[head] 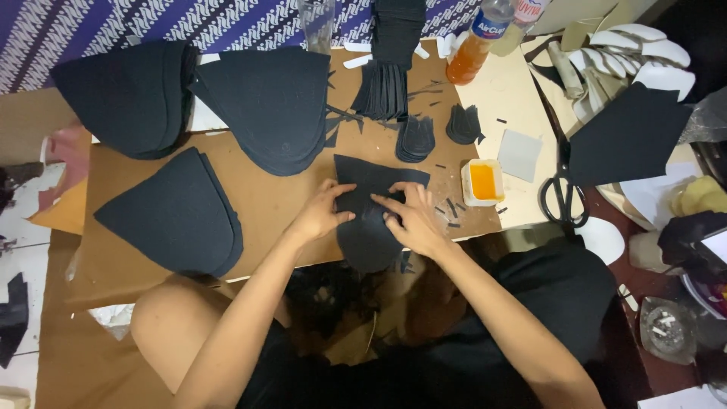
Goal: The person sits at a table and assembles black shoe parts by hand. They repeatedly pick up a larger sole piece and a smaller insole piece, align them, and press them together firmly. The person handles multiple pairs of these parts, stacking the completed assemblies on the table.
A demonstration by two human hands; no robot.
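Crowding black piece [369, 220]: glue tub [482, 182], scissors [563, 189]

Under my left hand [322, 214] and right hand [413, 220]: black cut piece [371, 208], matt, felt-like cloth. Board [265, 204] beneath: brown cardboard, dull, smooth. At 3 o'clock, small tub [482, 182], white plastic, glossy orange fill. Further toward 3, scissors [563, 189], dark handles, sheen unclear. At 1 o'clock, bottle [477, 42], clear glossy plastic.
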